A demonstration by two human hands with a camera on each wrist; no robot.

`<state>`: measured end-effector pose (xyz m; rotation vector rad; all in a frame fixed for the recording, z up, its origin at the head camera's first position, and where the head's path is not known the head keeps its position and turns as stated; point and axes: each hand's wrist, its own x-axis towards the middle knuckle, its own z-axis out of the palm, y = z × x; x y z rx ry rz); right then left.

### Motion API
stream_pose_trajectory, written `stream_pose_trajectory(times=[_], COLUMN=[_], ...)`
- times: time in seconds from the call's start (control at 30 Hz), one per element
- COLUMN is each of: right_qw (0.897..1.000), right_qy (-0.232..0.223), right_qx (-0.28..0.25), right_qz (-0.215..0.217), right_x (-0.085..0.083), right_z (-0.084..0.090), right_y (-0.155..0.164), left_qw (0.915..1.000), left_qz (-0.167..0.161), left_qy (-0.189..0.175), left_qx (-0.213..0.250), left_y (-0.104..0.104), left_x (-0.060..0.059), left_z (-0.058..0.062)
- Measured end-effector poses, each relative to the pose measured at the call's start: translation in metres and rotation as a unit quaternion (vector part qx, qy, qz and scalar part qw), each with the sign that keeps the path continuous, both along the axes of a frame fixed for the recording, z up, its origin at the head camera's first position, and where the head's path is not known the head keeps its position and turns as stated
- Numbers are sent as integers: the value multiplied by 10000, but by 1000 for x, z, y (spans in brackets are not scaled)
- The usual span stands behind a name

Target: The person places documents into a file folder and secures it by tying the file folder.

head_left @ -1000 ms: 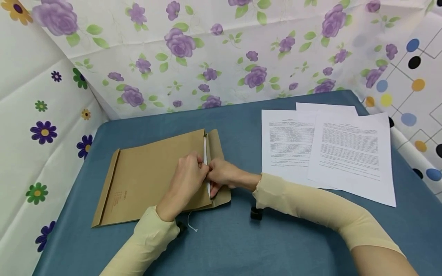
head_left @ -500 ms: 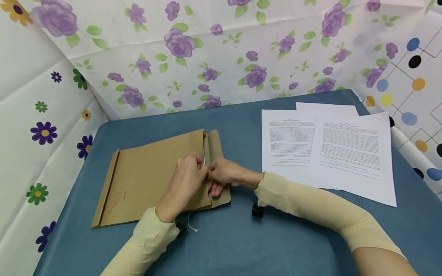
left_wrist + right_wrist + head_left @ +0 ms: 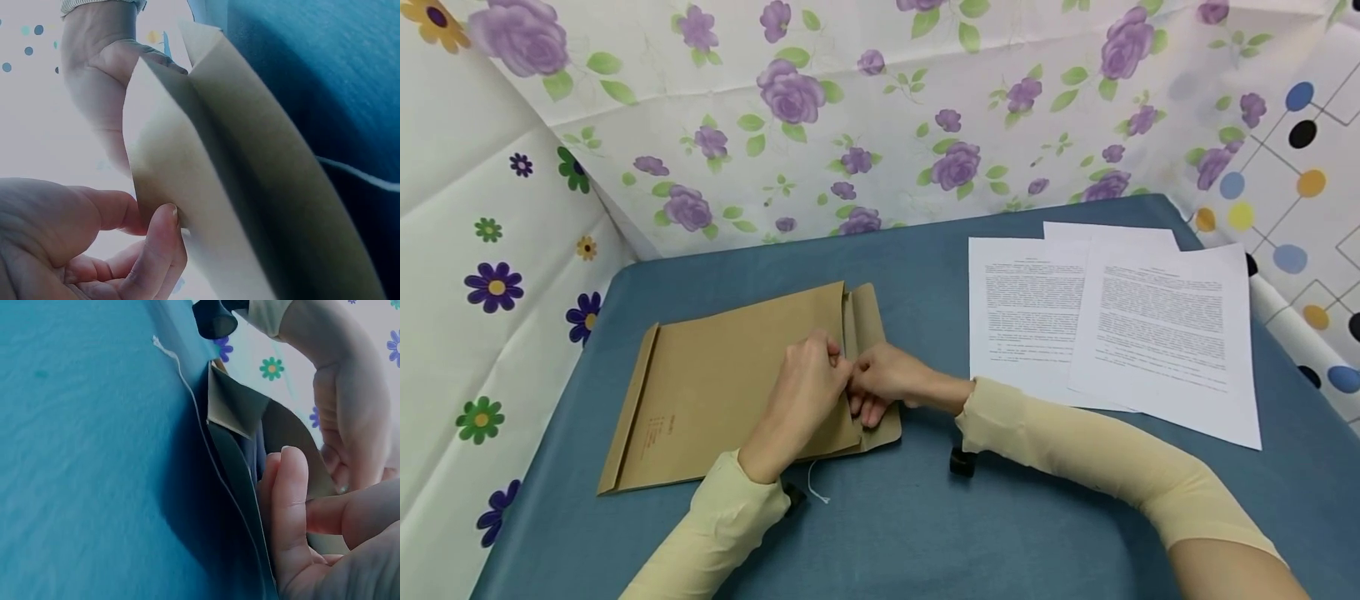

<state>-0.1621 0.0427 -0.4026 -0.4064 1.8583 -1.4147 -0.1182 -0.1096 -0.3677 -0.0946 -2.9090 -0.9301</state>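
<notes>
Envelope [image 3: 730,375], brown: lying left on the blue table [image 3: 925,525], its flap [image 3: 869,317] spreading rightward. Left hand [image 3: 805,379]: I am pinching the edge of the mouth [image 3: 849,321]. Right hand [image 3: 887,379]: I am dipping fingers inside; whether they are grasping anything, I cannot tell. White paper edge: showing plainly a second ago, now mostly hiding, probably meaning the contents are sitting deeper. Printed sheets [image 3: 1165,333]: lying apart, right.

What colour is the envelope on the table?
Plain brown; the envelope shows best in the head view.
</notes>
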Motion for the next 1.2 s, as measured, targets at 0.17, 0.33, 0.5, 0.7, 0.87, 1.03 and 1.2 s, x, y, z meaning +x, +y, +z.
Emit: stream_pose_trajectory(times=[0.17,0.33,0.5,0.7,0.87,1.03,1.2], right_qw=[9994,9916,9725,9368,9128,8941,8820], right_qy=[312,1285,2312,3440,3953,4233,4315], right_qx=[-174,-36,190,525,950,1415,1878], right_qz=[20,116,227,349,394,375,245], right_x=[-4,-5,-5,-4,-4,-6,-10], right_z=[5,10,12,14,21,24,23], right_y=[18,36,52,68,81,97,113], left_qw=[10000,10000,9999,9999,10000,10000,9999], left_qz=[9,46,66,85,53,-9,-36], left_qy=[88,51,80,133,65,52,99], left_qx=[-36,-52,-31,-21,20,76,82], left_y=[-1,-1,-1,1,1,0,0], left_x=[-3,-4,-6,-7,-6,-6,-5], left_z=[-4,-6,-8,-10,-9,-9,-10])
